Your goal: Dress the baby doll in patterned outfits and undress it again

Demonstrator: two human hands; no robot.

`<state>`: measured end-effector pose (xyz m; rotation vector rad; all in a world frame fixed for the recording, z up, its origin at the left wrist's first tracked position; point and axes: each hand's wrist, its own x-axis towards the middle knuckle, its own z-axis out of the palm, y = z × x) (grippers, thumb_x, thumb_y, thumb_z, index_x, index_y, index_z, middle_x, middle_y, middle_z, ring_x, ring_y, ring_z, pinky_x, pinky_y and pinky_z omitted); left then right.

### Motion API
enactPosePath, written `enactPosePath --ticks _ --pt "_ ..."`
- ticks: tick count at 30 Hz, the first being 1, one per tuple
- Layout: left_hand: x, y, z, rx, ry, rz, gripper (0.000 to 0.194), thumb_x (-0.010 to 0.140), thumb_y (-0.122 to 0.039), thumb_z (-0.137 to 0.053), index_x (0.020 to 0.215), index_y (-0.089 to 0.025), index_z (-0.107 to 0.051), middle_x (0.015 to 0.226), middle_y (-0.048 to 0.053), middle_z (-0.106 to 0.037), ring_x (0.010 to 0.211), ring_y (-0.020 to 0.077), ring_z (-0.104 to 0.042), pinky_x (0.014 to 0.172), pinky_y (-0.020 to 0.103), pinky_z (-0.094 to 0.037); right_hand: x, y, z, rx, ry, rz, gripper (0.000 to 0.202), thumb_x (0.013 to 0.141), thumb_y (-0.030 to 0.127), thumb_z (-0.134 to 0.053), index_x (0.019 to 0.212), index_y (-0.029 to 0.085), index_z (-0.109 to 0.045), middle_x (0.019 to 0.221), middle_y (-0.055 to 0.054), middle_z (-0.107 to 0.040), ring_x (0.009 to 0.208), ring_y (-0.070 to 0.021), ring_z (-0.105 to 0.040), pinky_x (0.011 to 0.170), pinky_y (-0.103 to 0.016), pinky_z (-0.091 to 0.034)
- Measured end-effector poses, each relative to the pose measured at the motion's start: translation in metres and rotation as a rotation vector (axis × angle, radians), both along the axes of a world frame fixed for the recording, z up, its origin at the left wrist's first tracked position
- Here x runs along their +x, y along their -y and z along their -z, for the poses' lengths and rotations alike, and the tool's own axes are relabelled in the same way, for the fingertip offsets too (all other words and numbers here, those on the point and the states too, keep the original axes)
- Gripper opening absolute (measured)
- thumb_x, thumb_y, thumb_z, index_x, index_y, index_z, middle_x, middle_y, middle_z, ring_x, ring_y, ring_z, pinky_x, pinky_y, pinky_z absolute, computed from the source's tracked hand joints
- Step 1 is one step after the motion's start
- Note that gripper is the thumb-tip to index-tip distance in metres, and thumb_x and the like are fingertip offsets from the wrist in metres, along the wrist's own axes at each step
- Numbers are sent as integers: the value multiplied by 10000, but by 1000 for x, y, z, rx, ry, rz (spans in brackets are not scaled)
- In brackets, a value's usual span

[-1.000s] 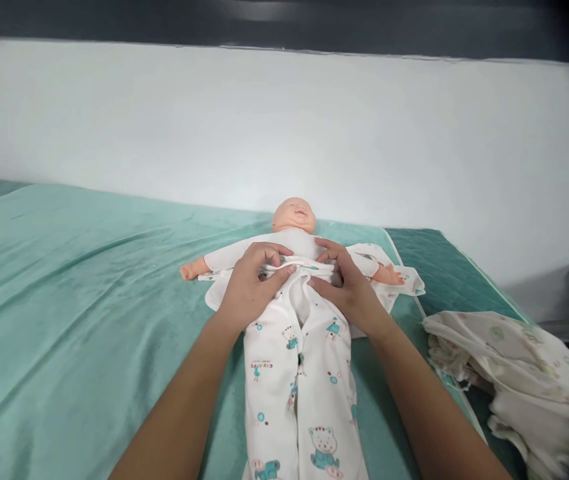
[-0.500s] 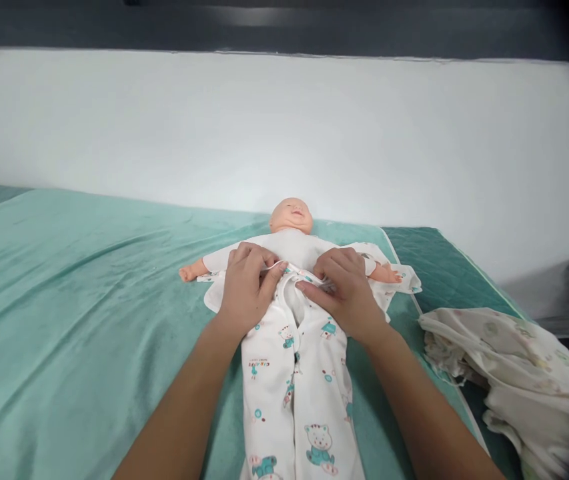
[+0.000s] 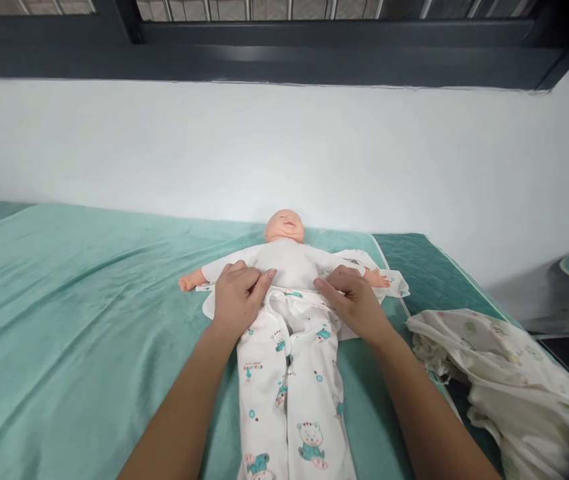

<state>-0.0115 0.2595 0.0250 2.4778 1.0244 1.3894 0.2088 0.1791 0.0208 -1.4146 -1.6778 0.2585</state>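
The white, teal-printed pants [image 3: 309, 387] lie lengthwise, legs side by side, waist over the doll's [image 3: 287, 260] lower torso.

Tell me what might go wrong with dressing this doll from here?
The front of the patterned trousers gapes below the waistband, so pulling there might widen the opening or leave it crooked. The left hand and right hand work at opposite sides of the waist; uneven tugging could twist the trousers or shift the doll on the green sheet.
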Motion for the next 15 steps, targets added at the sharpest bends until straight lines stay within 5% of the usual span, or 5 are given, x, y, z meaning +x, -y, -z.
enactPosePath --ticks 4,7,11,15 --pt "-3 -2 1 -66 -4 -6 503 952 -361 -489 526 -206 -271 475 -27 -300 569 148 -353 594 321 -299 16 7 3 -345 -37 -127 551 941 533 -477 542 199 -298 565 35 -329 600 -133 -356 602 -300 -290" --pt "-3 -1 3 -105 35 -59 499 955 -373 -469 523 -211 -281 490 -25 -313 562 143 -373 579 316 -297 21 12 0 -460 -78 -240 428 860 546 -594 644 196 -476 692 31 -461 674 -141 -422 606 -273 -321" --pt "0 -2 5 -146 122 -155 501 957 -410 -453 518 -208 -320 512 -27 -354 534 125 -375 565 304 -296 18 12 2 -513 -158 -248 394 686 484 -781 898 198 -611 879 4 -572 793 -181 -511 638 -263 -391" --pt "3 -10 3 -197 201 -188 409 920 -445 -524 593 -203 -485 521 -37 -435 545 121 -413 586 288 -316 9 5 10 -409 -216 -98 327 696 465 -753 780 186 -603 829 7 -561 813 -191 -516 662 -268 -390"
